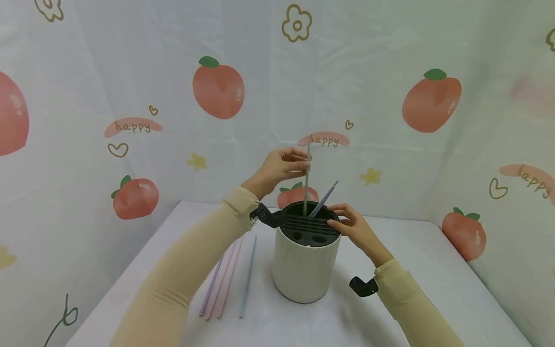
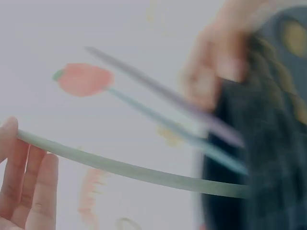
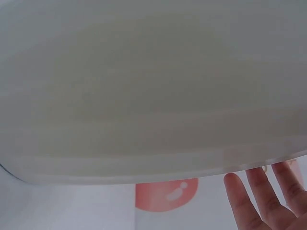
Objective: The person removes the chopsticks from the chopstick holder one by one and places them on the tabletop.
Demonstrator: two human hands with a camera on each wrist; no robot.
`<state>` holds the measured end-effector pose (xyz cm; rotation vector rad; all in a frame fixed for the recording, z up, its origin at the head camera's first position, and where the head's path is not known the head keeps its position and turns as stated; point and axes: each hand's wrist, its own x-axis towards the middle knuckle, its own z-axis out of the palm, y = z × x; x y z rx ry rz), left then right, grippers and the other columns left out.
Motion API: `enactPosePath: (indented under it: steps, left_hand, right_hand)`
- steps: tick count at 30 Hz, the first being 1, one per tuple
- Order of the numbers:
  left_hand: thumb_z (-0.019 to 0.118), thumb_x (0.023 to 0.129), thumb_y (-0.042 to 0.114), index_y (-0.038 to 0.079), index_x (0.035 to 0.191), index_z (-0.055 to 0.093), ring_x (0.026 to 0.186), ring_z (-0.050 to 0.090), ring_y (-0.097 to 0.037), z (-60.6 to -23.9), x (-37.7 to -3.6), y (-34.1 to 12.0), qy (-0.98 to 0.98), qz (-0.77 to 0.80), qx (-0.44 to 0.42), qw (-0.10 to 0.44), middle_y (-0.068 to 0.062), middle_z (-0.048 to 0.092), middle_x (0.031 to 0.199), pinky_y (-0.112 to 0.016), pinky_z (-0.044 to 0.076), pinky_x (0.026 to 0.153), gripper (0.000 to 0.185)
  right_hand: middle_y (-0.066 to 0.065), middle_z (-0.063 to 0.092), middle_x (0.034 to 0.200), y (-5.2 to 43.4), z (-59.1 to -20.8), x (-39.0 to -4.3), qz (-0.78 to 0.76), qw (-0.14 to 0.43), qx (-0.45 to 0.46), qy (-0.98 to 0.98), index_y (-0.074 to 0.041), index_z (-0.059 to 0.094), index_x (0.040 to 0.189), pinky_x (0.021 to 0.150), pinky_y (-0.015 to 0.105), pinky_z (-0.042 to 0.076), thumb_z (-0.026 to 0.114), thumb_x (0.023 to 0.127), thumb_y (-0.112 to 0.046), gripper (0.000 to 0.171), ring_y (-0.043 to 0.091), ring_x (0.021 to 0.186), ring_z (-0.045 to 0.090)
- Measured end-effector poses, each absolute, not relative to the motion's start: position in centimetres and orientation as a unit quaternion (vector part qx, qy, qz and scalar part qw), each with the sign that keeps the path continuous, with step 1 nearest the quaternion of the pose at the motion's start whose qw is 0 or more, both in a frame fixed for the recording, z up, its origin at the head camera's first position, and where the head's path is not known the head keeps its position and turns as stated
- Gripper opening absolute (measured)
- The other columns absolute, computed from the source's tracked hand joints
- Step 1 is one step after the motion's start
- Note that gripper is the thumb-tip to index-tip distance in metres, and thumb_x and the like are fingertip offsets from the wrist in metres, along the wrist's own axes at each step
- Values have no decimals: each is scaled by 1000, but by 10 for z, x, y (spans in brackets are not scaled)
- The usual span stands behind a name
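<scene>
Your left hand (image 1: 282,166) is above the cream holder (image 1: 303,270), just behind its rim, and its grip pinches the top of a grey-green straw (image 1: 306,188) between thumb and fingertips. That straw stands nearly upright with its lower end down inside the holder's black slotted insert (image 1: 309,230). In the left wrist view the same straw (image 2: 129,168) runs from your fingers (image 2: 29,182) into the dark opening, though that view is blurred.

Beside it in the holder, a purple straw (image 1: 324,198) leans toward the right, its tip above the rim.

Your right hand (image 1: 353,226) rests on the right edge of the holder's rim, fingers fairly straight and laid on the black insert; its grip is released, holding nothing. The right wrist view shows only the ribbed cream wall (image 3: 144,96) and straight fingertips (image 3: 261,201) under it.

On the tabletop (image 1: 433,289) to the left of the holder lie four more straws: a blue one (image 1: 248,277) nearest the holder, then two pink (image 1: 227,279) and one purple (image 1: 211,286), all roughly parallel.
</scene>
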<state>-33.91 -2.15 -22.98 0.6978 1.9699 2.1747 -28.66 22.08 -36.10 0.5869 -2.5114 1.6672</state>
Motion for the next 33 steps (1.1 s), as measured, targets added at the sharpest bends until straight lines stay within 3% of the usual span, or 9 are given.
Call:
enactPosePath:
  steps: [6, 13, 16, 24, 29, 33]
  left_hand:
    - [60, 92, -5, 11, 95, 67, 85, 66, -17, -188, -334, -62, 562, 790, 243, 5, -4, 66, 93, -42, 52, 99, 18]
    - [66, 89, 1, 7, 105, 66, 82, 68, -15, -189, -335, -129, 539, 817, 196, -64, -4, 66, 92, -29, 58, 84, 18]
    - [68, 88, 4, 6, 111, 62, 82, 68, -13, -209, -336, -159, 561, 810, 154, -72, -2, 66, 91, -24, 59, 80, 23]
    - [65, 92, 7, 15, 109, 61, 76, 65, -4, -296, -337, -228, 653, 754, 62, -44, 8, 68, 83, -17, 57, 74, 19]
    - [64, 94, 11, 2, 129, 55, 77, 64, 0, -354, -336, -253, 726, 688, 11, -9, 14, 68, 83, -16, 57, 74, 37]
    - [65, 93, 11, -8, 133, 51, 74, 65, 0, -391, -332, -259, 765, 643, -33, 21, 13, 68, 81, -16, 57, 69, 47]
  right_hand:
    - [26, 53, 130, 221, -361, -287, 543, 38, 195, -816, -4, 51, 130, 82, 32, 54, 61, 94, -16, 39, 39, 110, 61]
    - [27, 53, 129, 219, -362, -285, 547, 37, 192, -814, -4, 51, 130, 81, 31, 55, 61, 94, -15, 39, 40, 110, 61]
    - [27, 53, 129, 219, -362, -285, 549, 38, 192, -813, -4, 51, 130, 81, 30, 54, 61, 94, -15, 39, 40, 110, 61]
    - [26, 53, 129, 220, -360, -284, 547, 36, 195, -814, -4, 50, 130, 82, 30, 54, 61, 95, -16, 39, 38, 110, 61]
    - [27, 53, 129, 220, -359, -283, 544, 40, 197, -815, -3, 50, 130, 81, 29, 55, 60, 95, -15, 38, 34, 107, 63]
    - [27, 53, 128, 220, -360, -284, 544, 44, 199, -814, -2, 50, 129, 80, 29, 55, 60, 95, -15, 38, 29, 104, 64]
